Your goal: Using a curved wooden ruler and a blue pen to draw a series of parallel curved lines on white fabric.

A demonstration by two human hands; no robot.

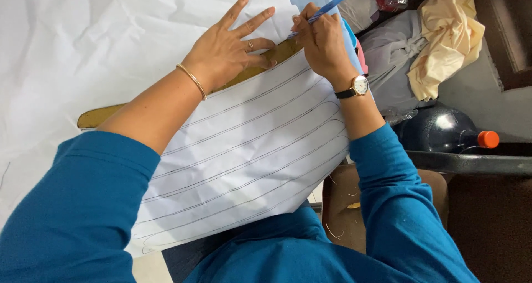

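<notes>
White cloth [66, 44] spreads wide over the bench, and on it lies the big white paper sheet [249, 155], already carrying a run of long curved pen lines, stacked one under another from the near edge up toward the hands. By the look of it most of the sheet is lined, and only the top strip is left to trace. Along that top edge sits the curved cardboard template [100, 116], brown, running from the left end up under the palm. Left hand [230, 53] lies flat on it, fingers spread, pressing template and paper down, clasping nothing. Right hand [321, 39] is closed around the blue pen [324, 10], grip tight near the tip, with the tip down by the template's far end, just beside the left fingertips. So the pen lies inside the right grip, the template under the left palm. Off to the right, a dark bottle with an orange cap [446, 130] and a bundle of yellow fabric [446, 39] sit well apart.
</notes>
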